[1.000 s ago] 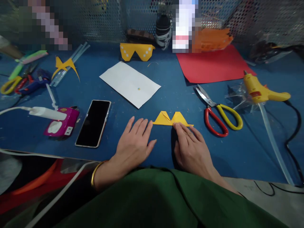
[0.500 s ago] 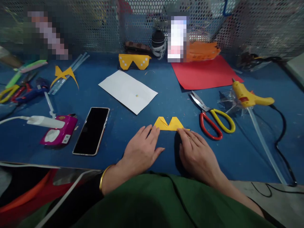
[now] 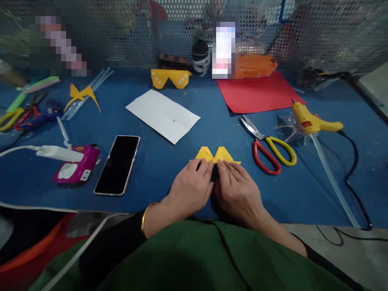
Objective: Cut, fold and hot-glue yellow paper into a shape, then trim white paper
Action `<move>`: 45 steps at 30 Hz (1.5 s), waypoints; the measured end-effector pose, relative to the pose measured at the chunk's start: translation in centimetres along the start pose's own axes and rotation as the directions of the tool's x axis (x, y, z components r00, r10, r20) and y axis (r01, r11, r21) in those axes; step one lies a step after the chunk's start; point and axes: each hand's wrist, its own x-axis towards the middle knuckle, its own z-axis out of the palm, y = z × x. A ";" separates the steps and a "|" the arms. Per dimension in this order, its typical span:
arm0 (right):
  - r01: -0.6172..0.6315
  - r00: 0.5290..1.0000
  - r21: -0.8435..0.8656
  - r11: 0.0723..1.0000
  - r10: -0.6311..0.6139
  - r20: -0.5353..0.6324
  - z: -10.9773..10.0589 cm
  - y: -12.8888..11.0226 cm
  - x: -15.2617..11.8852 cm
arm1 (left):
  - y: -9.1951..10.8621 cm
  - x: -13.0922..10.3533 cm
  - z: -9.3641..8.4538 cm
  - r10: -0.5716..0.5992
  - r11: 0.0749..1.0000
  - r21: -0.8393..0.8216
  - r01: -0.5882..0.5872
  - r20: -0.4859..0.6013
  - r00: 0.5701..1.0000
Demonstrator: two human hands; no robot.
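Observation:
A folded piece of yellow paper [image 3: 223, 154] lies on the blue table, two flat-topped peaks on its far side with a V-shaped notch between them. My left hand [image 3: 190, 184] presses its fingertips along the near edge, left of the notch. Just right of the notch, my right hand [image 3: 239, 188] lays its outstretched fingers on the same edge. Both thumbs are back from the paper, and the hands nearly meet. The fingers hide part of the near edge. Right of the hands rest scissors [image 3: 257, 135] with one red and one yellow handle, blades apart.
Beyond the hands are a white sheet [image 3: 160, 115], yellow paper glasses [image 3: 171, 79] and red paper [image 3: 257, 95]. A yellow glue gun [image 3: 312, 119] with a clear stick lies right. Left are a phone [image 3: 117, 165], a purple power socket [image 3: 75, 165] and yellow paper scraps [image 3: 81, 95].
Both hands have slid inward along the near edge of the yellow paper, and its outer ends now show. The view has shifted slightly.

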 end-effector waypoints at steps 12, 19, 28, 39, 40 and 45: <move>-0.111 0.993 -0.082 0.990 0.113 0.020 -0.6 0.9 -1.6 | -0.8 -1.0 0.3 -0.039 0.999 0.000 0.040 -0.106 0.994; -0.007 1.000 0.080 0.997 0.008 -0.008 0.6 0.5 -0.3 | -0.1 0.3 0.6 0.059 0.998 0.027 -0.058 -0.056 0.997; -0.086 0.994 0.128 0.988 0.095 -0.060 1.2 1.0 -0.3 | -0.3 0.2 0.6 -0.012 1.000 -0.010 0.012 -0.086 0.996; -0.093 0.989 0.167 0.981 0.111 -0.102 1.4 1.2 -0.2 | -0.4 0.5 0.6 -0.023 1.000 -0.013 0.021 -0.109 0.994; -0.093 0.988 0.169 0.981 0.112 -0.104 1.5 1.2 -0.2 | -0.4 0.5 0.6 -0.024 1.000 -0.017 0.023 -0.114 0.993; -0.107 0.990 0.170 0.980 0.121 -0.078 1.4 1.3 -0.4 | -0.5 0.6 0.8 -0.032 0.999 -0.023 0.030 -0.128 0.991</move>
